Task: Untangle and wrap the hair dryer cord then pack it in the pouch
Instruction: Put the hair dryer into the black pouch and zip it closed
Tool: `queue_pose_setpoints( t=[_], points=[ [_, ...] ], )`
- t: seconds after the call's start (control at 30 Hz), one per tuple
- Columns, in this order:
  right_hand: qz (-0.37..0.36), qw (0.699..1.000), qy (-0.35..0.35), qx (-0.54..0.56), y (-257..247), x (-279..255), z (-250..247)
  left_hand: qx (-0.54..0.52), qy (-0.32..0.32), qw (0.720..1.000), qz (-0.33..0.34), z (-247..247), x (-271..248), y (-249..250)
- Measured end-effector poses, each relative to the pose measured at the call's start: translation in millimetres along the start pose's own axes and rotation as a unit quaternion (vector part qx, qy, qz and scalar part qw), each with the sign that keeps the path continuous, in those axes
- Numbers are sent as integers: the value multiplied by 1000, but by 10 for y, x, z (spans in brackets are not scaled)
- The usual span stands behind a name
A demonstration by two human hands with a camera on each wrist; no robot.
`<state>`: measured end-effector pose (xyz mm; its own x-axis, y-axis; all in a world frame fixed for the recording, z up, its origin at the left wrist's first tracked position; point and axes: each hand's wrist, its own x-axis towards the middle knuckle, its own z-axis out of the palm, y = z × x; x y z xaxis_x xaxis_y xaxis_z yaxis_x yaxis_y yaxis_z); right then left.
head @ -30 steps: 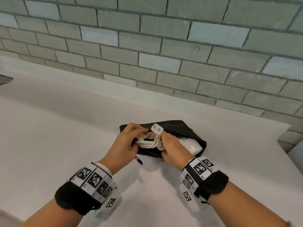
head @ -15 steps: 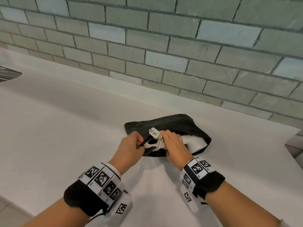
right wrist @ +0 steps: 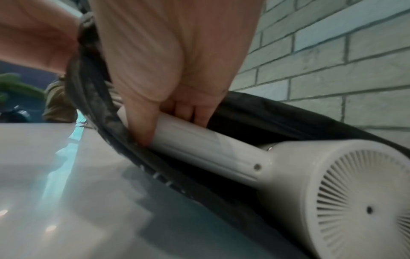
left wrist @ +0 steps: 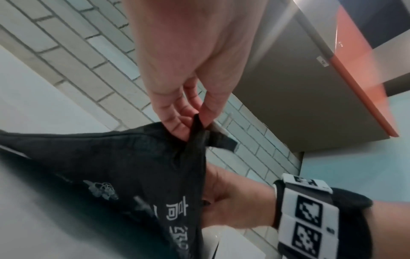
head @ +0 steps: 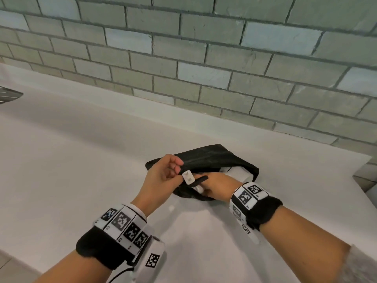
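Observation:
The black pouch lies on the white counter with its mouth facing me. My left hand pinches the pouch's rim and a black strap, lifting the mouth open. The white plug sticks out at the opening; the coiled cord is hidden inside. My right hand reaches into the mouth, fingers and thumb curled round the white hair dryer's handle. The dryer's round rear grille pokes out of the pouch on the right, as does the white body.
A grey-green brick wall runs close behind the pouch. The counter ends in an edge at the right. A dark metal object shows at the far left. A grey cabinet with an orange edge stands to the right.
The coiled cord has gone down into the pouch, leaving only the plug showing. My left hand left the cord and took the pouch rim. My right hand pushed deeper into the opening.

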<state>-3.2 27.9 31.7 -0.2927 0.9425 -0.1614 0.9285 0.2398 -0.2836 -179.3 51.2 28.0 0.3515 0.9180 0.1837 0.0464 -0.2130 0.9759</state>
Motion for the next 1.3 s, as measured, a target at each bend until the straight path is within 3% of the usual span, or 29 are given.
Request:
queue_pose_setpoints(
  t=[0.13, 0.3, 0.47, 0.6, 0.73, 0.8, 0.83, 0.9, 0.97, 1.07, 1.17, 1.2, 1.3],
  points=[
    [76, 995, -40, -57, -74, 117, -22, 43, -13, 999, 12, -64, -15, 18],
    [217, 975, -4, 41, -116, 276, -18, 94, -34, 994, 34, -76, -168, 28],
    [259, 959, 20, 118, -154, 264, 72, 197, -53, 978, 42, -175, -110, -39],
    [212, 977, 27, 5, -130, 114, 188, 229, -106, 968, 19, -215, -19, -86],
    [157, 984, -21, -85, 40, -266, 129, 305, -244, 920, -20, -211, 37, -114],
    [127, 988, -56, -65, 122, -527, 9, 344, -294, 891, -45, -209, 64, -146],
    [125, 991, -41, -32, 165, -650, -63, 360, -305, 880, -50, -204, 81, -167],
    [157, 985, 63, 31, 278, -856, -201, 393, -318, 861, -54, -200, 121, -205],
    [212, 963, 166, 24, 482, -995, -254, 438, -320, 838, -58, -213, 184, -252],
    [277, 951, 136, 9, 772, -1090, -132, 512, -290, 806, -61, -211, 285, -298],
    [282, 936, 168, 125, 935, -1116, 109, 580, -262, 769, -66, -37, 306, -200],
    [278, 927, 198, 154, 943, -1134, 163, 581, -248, 774, -48, 71, 289, -135],
    [264, 908, 256, 201, 887, -1145, 254, 495, -214, 840, 58, 485, 163, 79]
  ],
)
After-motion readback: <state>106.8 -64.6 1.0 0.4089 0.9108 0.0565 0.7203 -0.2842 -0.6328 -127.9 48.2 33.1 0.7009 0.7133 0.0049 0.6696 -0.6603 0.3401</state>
